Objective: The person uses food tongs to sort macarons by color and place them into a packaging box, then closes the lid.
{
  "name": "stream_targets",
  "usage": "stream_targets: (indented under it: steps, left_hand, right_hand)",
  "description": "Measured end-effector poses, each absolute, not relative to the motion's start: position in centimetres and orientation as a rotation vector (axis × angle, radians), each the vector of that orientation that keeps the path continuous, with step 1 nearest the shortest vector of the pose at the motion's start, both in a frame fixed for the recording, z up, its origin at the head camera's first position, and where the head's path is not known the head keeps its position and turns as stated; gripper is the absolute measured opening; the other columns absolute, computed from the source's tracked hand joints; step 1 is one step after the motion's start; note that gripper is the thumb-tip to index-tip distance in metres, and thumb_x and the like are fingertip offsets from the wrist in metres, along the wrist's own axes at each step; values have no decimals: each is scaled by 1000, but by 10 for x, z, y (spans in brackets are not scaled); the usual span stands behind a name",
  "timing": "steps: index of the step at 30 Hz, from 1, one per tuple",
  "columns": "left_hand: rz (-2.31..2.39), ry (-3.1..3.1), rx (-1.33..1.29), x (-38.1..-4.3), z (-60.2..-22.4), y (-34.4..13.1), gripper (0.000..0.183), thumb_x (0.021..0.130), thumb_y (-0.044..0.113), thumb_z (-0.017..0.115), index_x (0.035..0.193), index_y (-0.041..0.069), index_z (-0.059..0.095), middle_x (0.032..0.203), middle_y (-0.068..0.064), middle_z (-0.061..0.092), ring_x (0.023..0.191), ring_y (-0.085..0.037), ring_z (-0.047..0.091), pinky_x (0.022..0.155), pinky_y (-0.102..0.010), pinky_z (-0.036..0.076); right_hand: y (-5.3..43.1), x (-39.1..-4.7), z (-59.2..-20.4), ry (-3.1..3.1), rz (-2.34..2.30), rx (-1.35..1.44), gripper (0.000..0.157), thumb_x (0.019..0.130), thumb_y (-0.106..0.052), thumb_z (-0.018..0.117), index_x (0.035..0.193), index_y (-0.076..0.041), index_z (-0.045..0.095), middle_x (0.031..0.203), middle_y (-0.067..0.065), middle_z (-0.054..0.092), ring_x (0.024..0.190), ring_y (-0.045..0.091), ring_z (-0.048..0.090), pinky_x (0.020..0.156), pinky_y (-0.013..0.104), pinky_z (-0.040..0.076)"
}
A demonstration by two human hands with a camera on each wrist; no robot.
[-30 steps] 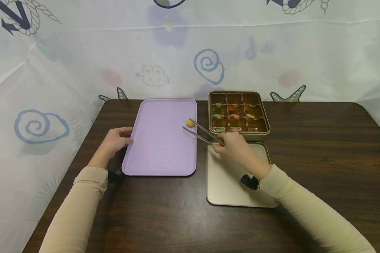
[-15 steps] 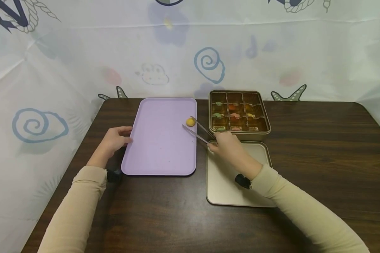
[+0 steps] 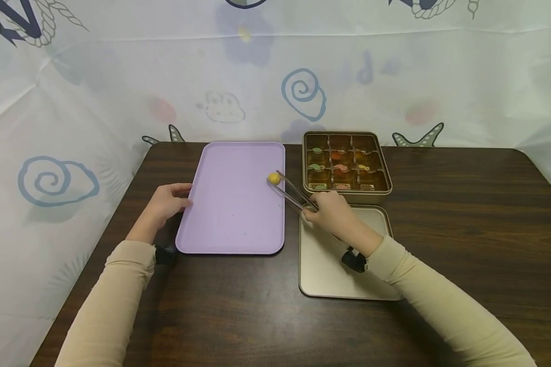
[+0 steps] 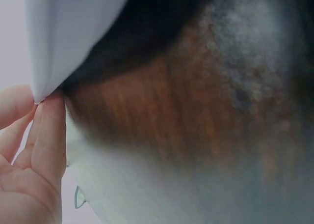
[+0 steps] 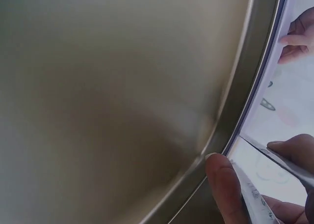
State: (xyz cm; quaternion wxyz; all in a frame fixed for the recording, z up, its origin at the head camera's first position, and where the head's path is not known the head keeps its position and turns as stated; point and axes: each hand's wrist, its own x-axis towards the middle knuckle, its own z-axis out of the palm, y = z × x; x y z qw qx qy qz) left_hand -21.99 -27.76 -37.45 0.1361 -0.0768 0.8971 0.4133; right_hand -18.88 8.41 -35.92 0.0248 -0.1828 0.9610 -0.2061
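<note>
My left hand (image 3: pixel 164 204) pinches the left edge of a lilac tray (image 3: pixel 229 209); the left wrist view shows thumb and fingers meeting at the rim of the tray (image 4: pixel 64 32). In my right hand (image 3: pixel 335 214) is a pair of metal tongs (image 3: pixel 298 190), pointing left over the tray's right edge. A small yellow ball (image 3: pixel 273 178) lies between the tongs' tips, with the tips right at its sides. The right wrist view shows my thumb (image 5: pixel 225 187) against one arm of the tongs (image 5: pixel 255 199); their tips and the ball are outside that view.
Right of the tray, a gold tin (image 3: pixel 389 189) holds a divided insert with green, red and yellow pieces in several compartments. Nearer me lies a flat gold lid (image 3: pixel 330 278), partly under my right forearm. A patterned cloth (image 3: pixel 165 71) hangs behind the dark wooden table (image 3: pixel 229 316).
The tongs' arms have drawn closer together around the yellow ball, which has shifted slightly left. My right hand has moved a little left; my left hand stays at the tray's edge.
</note>
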Motion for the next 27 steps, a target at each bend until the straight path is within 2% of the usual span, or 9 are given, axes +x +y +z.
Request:
stream_targets:
  steps: [7,14,18,27]
  left_hand:
    - [1198,2598,-225,-219,-375,-277,53,94,3,49,145,-3,36,146,-29,38,124,-43,50,105,-50,44]
    - [1203,2590,-237,-219,-374,-277,53,94,3,48,145,-2,35,147,-29,37,124,-44,50,105,-51,43]
    - [1202,2592,-239,-219,-374,-277,53,94,3,48,145,-2,35,147,-29,37,124,-44,50,105,-50,43]
    - [1206,2586,-228,-219,-372,-276,54,94,2,49,145,-4,34,148,-30,35,126,-44,49,106,-51,43]
  right_hand:
    - [87,-190,-360,2965,-665,-604,19,82,-18,66,77,0,64,54,-4,34,49,9,30,46,18,23]
    - [92,-190,-361,2942,-675,-679,16,80,-14,65,86,1,68,58,-3,42,51,8,32,48,18,24]
    - [93,-190,-360,2899,-660,-738,11,80,-12,65,76,-3,62,59,-3,40,52,8,32,49,18,25]
    - [89,-189,-352,2863,-479,-747,20,79,-13,61,66,-11,47,59,-4,37,56,11,38,51,21,30]
